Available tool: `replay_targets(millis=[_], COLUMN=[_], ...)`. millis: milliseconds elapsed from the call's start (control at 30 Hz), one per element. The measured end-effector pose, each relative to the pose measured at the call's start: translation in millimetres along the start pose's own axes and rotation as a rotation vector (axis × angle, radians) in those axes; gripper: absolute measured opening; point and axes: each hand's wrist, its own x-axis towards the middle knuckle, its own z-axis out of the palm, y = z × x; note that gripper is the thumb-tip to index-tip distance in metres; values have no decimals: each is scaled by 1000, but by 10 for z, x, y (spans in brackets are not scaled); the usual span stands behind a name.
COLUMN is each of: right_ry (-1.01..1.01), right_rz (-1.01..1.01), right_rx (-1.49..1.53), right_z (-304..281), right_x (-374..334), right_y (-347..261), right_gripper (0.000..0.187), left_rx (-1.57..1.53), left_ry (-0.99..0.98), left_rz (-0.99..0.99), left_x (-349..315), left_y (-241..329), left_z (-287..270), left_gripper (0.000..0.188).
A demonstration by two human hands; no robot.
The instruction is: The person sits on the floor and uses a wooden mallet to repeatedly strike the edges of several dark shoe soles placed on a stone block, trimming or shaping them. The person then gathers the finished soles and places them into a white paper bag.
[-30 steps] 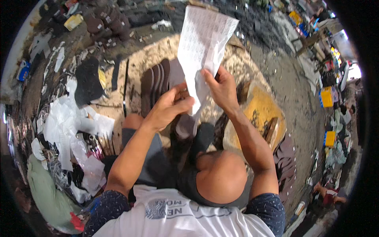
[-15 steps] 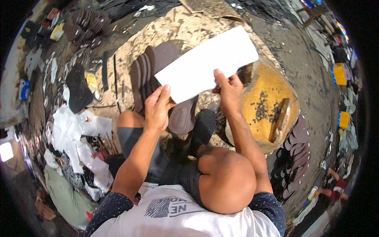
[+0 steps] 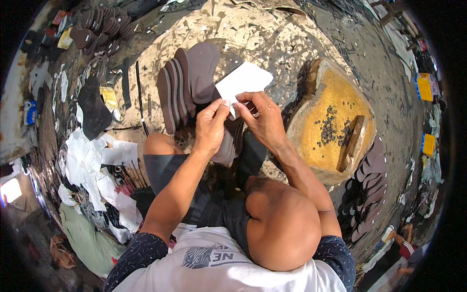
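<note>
A white sheet of paper (image 3: 244,80) is held up in front of me, and less of its face shows now, either folded or tipped away; I cannot tell which. My left hand (image 3: 212,127) pinches its near corner between thumb and fingers. Close beside it, my right hand (image 3: 264,119) grips the near edge with curled fingers. Just beyond my left hand, several brown foam soles (image 3: 202,73) lean in a row on the ground sheet. One more sole (image 3: 226,152) lies partly hidden under my hands.
To the right stands a wooden block (image 3: 304,127) with small dark scraps and a wood piece (image 3: 353,141) on it. More brown soles (image 3: 372,190) lie beside it. White paper scraps (image 3: 85,155) are heaped at left, and stacked soles (image 3: 104,27) sit at far left.
The white paper has come down and nearer, and shows as a much smaller shape. My hands have drawn together, the right one moving left.
</note>
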Motion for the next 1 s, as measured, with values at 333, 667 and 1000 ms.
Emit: replay_targets(millis=[333, 667, 1000], right_ry=[7, -4, 105], right_rz=[115, -34, 463], right_rx=[50, 42, 514], right_z=[74, 98, -235], right_x=[-11, -54, 432], right_y=[-50, 5, 299], right_gripper=[16, 44, 57], left_rx=[66, -43, 937], left_ry=[96, 122, -149], left_rz=[-9, -123, 361], left_x=[-19, 9, -332], left_y=[81, 38, 24], left_z=[16, -8, -308], left_gripper=[25, 19, 9])
